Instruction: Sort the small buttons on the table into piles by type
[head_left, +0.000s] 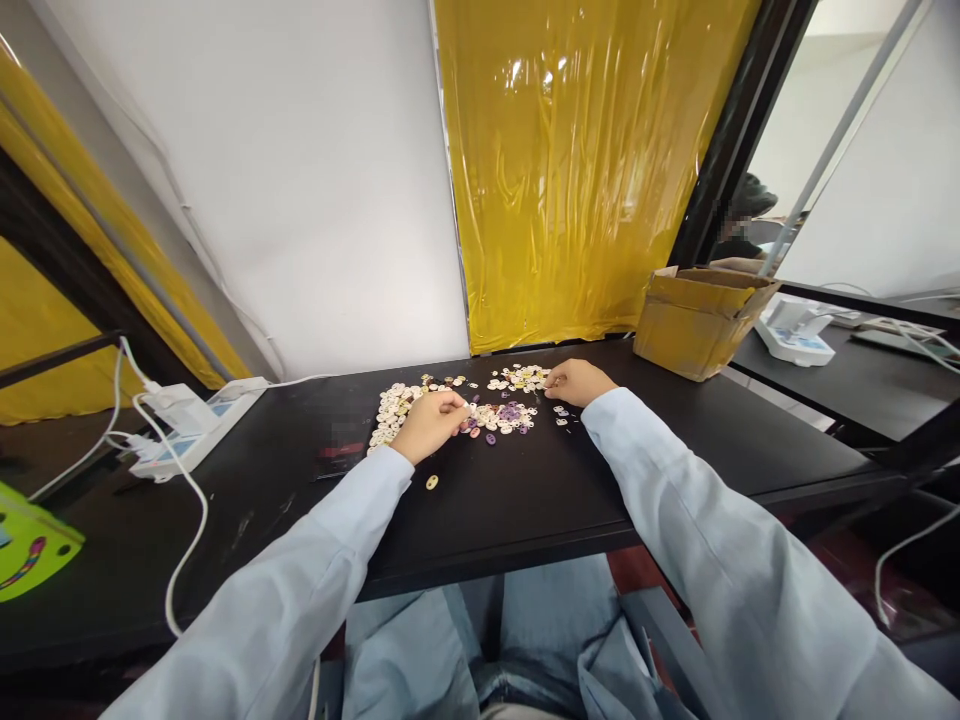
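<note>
Small oval pieces that look like two-holed buttons lie in groups on the black table. My left hand (429, 425) is closed in a pinch, with a small whitish button (470, 409) at its fingertips. Beside and partly behind that hand spreads a large cream button pile (391, 408). A mixed pile of white and purple buttons (511, 412) sits between my hands. My right hand (577, 382) has its fingers bent together at the right end of a yellow and white button pile (521, 377); what they hold, if anything, is hidden. One yellowish button (432, 482) lies apart, nearer me.
A cardboard box (694, 320) stands at the back right of the black table (510, 510). White power strips with cables (199, 425) lie on the left, near a bright green object (34, 545). Beyond a frame on the right, another person (739, 225) is partly visible.
</note>
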